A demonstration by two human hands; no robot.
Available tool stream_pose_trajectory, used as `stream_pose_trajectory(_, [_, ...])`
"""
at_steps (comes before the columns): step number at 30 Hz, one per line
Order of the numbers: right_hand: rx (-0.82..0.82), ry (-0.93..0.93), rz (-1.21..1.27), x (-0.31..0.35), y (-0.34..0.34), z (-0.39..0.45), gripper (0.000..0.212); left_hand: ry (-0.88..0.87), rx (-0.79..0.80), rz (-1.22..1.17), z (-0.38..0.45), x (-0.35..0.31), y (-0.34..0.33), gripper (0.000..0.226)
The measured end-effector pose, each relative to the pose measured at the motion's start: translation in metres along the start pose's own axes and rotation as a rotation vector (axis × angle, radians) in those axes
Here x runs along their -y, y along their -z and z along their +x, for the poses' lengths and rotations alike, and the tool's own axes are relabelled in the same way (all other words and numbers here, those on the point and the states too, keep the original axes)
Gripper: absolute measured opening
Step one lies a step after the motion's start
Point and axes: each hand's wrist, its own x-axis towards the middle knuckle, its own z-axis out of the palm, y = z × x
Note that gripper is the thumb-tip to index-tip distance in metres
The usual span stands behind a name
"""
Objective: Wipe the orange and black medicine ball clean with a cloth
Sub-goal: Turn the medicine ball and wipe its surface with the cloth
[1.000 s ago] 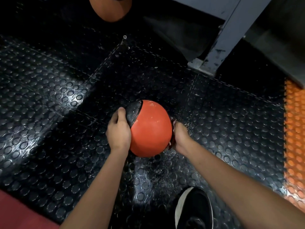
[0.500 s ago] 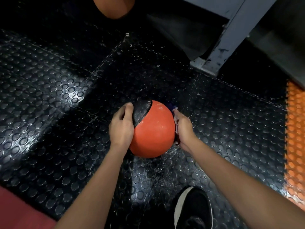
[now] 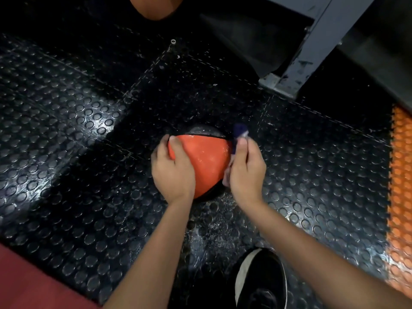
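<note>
2 balls; 1 cloth; 2 hands; 1 shoe

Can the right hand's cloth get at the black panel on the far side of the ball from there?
Probably yes. The right hand presses the cloth beside the medicine ball, next to the black panel, which lies uncovered; the left hand grips the opposite side.

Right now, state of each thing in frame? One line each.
medicine ball: on the floor, orange panel up, black panel at the far side, whitish smudges showing.
left hand: gripping the ball's left side.
right hand: pressing the cloth to the ball's right side.
cloth: bunched, dark blue end sticking out past the fingers.
black shoe: planted on the floor.
</note>
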Motion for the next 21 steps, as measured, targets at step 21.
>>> stream_pose_trajectory(21, [0.123,0.133,0.020,-0.003,-0.012,0.003,0.032,-0.057,0.186,-0.098,0.018,0.023,0.019,0.045])
